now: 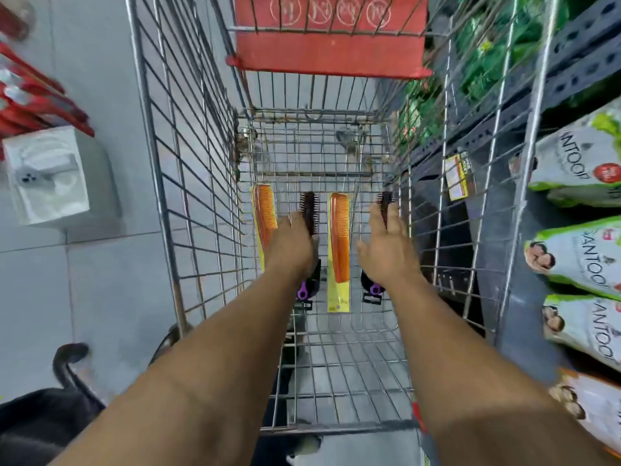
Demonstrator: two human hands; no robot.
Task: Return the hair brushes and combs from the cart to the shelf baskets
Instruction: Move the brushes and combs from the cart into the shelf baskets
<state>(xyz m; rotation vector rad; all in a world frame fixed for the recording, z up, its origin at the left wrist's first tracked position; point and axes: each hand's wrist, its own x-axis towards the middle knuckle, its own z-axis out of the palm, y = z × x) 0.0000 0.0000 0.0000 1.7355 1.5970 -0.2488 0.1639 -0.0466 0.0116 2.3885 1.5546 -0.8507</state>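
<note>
The left hand reaches down into the cart, its fingers curled over the left brush, though whether they grip it cannot be told; the right hand lies over the right brush with fingers spread and loose, not closed on it. Two brushes and two orange combs lie on the cart floor toward its far end, in a row from left wall to right: left comb on its yellow card, left brush, middle comb, right brush by the right wall. The hands hide most of each brush; purple handle ends show below the wrists. The red seat flap hangs at the far end; grey floor tiles lie left; shelves with pale green packets stand right, blurred.
</note>
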